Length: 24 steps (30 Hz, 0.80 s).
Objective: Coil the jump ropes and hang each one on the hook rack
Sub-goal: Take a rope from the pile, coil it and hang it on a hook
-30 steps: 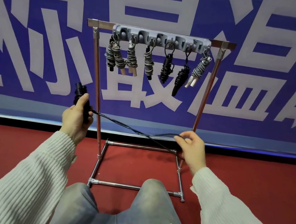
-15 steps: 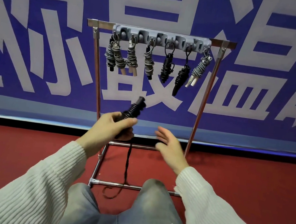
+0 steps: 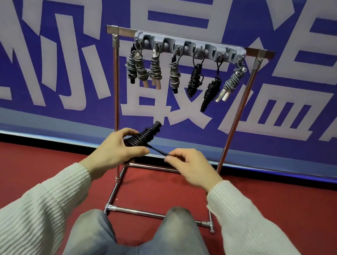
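Since the camera looks down from the head, mostly red floor (image 3: 24, 166) is seen, kind of carpet-like, with a big blue banner (image 3: 37, 84) covered in white characters stood up behind it. A chrome stand (image 3: 116, 83) is parked on the floor right in front of the banner, and a grey hook rack (image 3: 189, 47) is fixed along its top bar. Seven coiled ropes are hung under the rack: grey ones (image 3: 137, 67) toward the left end, two black ones (image 3: 195, 78) right of the middle, and one more grey one (image 3: 232, 82) at the right end, tilted out toward the stand's right post.

The rope (image 3: 141, 139) being worked on is black and is held below the rack, roughly level with the bottom edge of the banner, between the stand's two posts. It's already wound into tight turns around its handles, with one knobby handle end poking up toward the rack. A short tail of cord is pulled out taut to the right from the bundle.

The bundle is gripped by the left hand (image 3: 115, 152), fingers and thumb curled round it. The tail is pinched by the right hand (image 3: 192, 166) between thumb and fingertips, other fingers curled in. Ribbed white sleeves (image 3: 40, 206) and jeans-clad knees (image 3: 178, 228) are seen below the stand's base.
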Available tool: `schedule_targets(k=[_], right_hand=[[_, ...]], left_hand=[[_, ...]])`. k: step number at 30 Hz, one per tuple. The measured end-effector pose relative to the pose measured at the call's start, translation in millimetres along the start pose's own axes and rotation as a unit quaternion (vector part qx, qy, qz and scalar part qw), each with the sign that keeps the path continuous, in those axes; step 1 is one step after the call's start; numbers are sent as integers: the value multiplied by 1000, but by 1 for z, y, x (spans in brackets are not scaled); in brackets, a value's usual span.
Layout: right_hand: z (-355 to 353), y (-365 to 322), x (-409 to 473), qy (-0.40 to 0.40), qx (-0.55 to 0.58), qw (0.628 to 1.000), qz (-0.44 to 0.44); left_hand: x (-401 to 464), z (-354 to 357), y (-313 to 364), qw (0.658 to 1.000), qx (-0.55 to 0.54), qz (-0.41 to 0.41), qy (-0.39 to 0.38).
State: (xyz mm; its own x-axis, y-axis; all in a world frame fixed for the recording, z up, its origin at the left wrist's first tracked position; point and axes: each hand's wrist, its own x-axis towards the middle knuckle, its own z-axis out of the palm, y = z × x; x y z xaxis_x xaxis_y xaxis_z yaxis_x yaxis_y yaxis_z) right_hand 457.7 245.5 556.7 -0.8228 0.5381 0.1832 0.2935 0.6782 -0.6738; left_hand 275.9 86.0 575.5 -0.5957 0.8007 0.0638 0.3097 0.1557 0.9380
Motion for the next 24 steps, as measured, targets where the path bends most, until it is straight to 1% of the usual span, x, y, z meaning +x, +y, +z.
schedule_targets(k=[1, 2, 3, 4, 6, 7, 9, 10, 12, 14, 16, 18, 19, 21, 24], right_hand=[[-8, -2, -3, -22, -66, 997, -15], [-15, -7, -6, -37, -121, 991, -37], [-21, -14, -8, -50, -166, 983, -66], [-28, -23, -8, -59, -194, 974, -98], [-39, -38, -2, -80, -190, 969, -135], [-43, -40, 3, -92, -165, 973, -135], [-49, -36, 12, -119, -92, 982, -116], [-50, -31, 12, -126, -37, 986, -106], [-43, -20, 8, -125, 121, 982, -78], [-34, -11, -2, -111, 282, 952, -41], [-25, -3, -10, -130, 380, 916, -15], [-16, 2, -19, -166, 438, 883, 16], [-11, 5, -22, -164, 446, 879, 37], [0, 8, -27, -128, 433, 889, 76], [16, -4, -32, -66, 414, 905, 71]], left_hand=[[3, -2, -6, 999, 33, -2, 18], [6, -4, -10, 996, 82, -4, 20], [8, -3, -12, 989, 149, -5, -1], [7, 0, -12, 976, 216, -2, -39], [-3, 18, -5, 945, 305, 26, -118], [-10, 27, 1, 935, 316, 50, -154], [-24, 41, 16, 928, 287, 101, -214], [-30, 44, 24, 927, 269, 126, -228], [-40, 43, 35, 934, 224, 157, -228], [-50, 44, 40, 947, 154, 159, -231], [-59, 44, 41, 957, 74, 149, -237], [-61, 42, 36, 970, -9, 113, -216], [-58, 39, 32, 974, -39, 91, -203], [-52, 34, 25, 975, -91, 38, -198], [-52, 38, 21, 956, -181, -11, -230]])
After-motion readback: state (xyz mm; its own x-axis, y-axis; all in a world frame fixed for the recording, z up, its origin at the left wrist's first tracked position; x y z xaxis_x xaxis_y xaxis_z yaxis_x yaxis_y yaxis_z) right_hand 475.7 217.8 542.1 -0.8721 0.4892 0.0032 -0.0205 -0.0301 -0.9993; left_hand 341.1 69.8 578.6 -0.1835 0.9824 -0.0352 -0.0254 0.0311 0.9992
